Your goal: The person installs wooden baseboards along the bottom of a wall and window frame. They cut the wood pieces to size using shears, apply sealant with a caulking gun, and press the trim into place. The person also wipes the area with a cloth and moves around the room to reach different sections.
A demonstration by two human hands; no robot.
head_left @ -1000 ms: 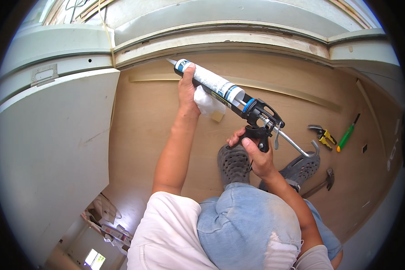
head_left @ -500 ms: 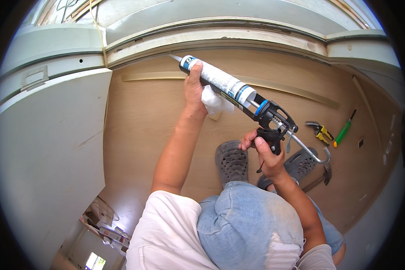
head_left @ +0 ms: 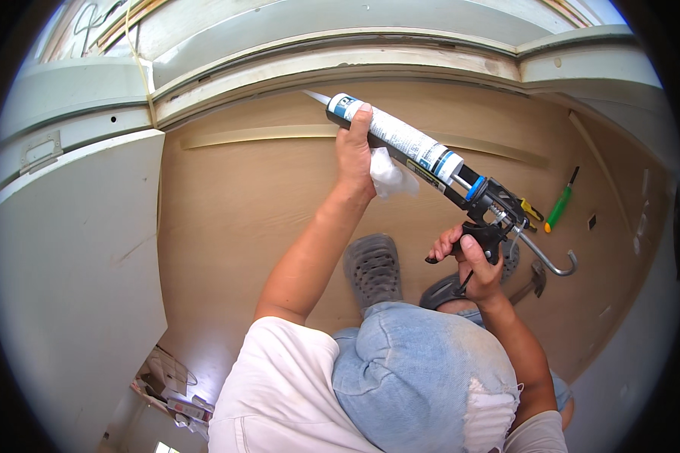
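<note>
A black caulking gun [head_left: 485, 195] carrying a white and blue sealant tube [head_left: 400, 134] slants across the middle, its pale nozzle [head_left: 317, 97] pointing up and left near the base of the door frame. Around the tube's front half my left hand [head_left: 353, 155] is closed, with the thumb on top. A crumpled white wad [head_left: 390, 175], tissue or cloth, is tucked in that same hand. My right hand [head_left: 477, 264] grips the gun's handle and trigger at the rear, below the hooked metal rod [head_left: 545, 258]. Whether the trigger is squeezed I cannot tell.
A long thin tan strip [head_left: 264, 133] lies on the wood-look floor [head_left: 227, 204]. At the right are a green-handled tool [head_left: 559, 208], yellow-handled pliers [head_left: 532, 210] partly hidden by the gun, and a hammer [head_left: 536, 279]. A white door [head_left: 68, 257] stands at left; the sill [head_left: 340, 66] runs ahead.
The caulking gun and both my hands have shifted right. Its nozzle has moved right along the sill, and the gun now partly covers the pliers. The view has moved slightly too.
</note>
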